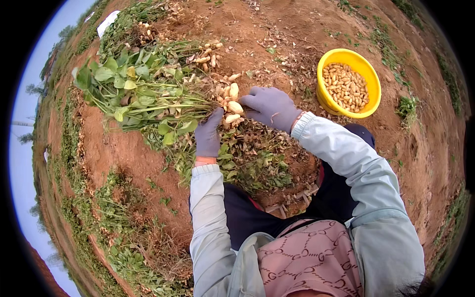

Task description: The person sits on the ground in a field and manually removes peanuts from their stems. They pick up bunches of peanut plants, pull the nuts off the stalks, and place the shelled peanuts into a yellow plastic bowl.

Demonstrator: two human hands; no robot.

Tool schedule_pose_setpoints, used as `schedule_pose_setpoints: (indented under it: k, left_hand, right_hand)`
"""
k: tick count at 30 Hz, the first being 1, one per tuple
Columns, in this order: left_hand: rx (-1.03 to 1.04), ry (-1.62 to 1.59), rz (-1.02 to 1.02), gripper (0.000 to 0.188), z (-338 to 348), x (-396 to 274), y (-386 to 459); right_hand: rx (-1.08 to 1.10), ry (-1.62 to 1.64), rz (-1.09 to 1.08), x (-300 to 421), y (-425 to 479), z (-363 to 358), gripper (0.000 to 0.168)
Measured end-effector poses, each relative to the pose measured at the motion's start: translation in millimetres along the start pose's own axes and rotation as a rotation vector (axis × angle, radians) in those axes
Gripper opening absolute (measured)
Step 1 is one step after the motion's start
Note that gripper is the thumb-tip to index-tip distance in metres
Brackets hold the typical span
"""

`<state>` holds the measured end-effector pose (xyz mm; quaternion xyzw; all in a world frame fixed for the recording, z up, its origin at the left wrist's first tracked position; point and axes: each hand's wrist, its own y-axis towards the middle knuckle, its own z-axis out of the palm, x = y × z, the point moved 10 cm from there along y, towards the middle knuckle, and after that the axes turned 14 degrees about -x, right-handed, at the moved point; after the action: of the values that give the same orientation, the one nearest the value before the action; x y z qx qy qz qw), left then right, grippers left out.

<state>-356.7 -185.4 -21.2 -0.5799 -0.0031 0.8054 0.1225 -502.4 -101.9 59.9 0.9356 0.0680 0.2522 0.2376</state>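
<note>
My left hand point(208, 134), in a grey-purple glove, is closed around the stems of an uprooted peanut plant point(159, 98). Its green leaves spread out to the left, and its root end with a cluster of peanut pods point(233, 107) points right. My right hand point(272, 107), gloved alike, is at these pods with its thumb and fingers bent towards them. Whether a pod is between those fingertips cannot be made out. To the right of this hand stands a yellow plastic tub point(374, 74), partly filled with loose peanuts in the shell point(345, 87).
More pulled peanut plants point(137, 33) lie heaped at the upper left, pods towards the right. Stripped leafy plants and dry leaves point(256, 163) cover the soil before my knees. Reddish bare soil point(252, 29) extends beyond. Rows of plants point(122, 222) run along the left.
</note>
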Motion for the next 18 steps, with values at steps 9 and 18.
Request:
schedule_pose_setpoints:
  k: [9, 18]
  left_hand:
    - [0.122, -0.118, -0.265, 0.039, 26.2, 42.6, -11.3]
    - [0.212, -0.195, -0.484, 0.031, 44.1, 64.1, -21.9]
  right_hand:
    - [-0.138, -0.236, -0.146, -18.0, 9.8, 1.7, 0.011]
    - [-0.138, -0.35, -0.238, -17.0, 19.6, 2.3, 0.014]
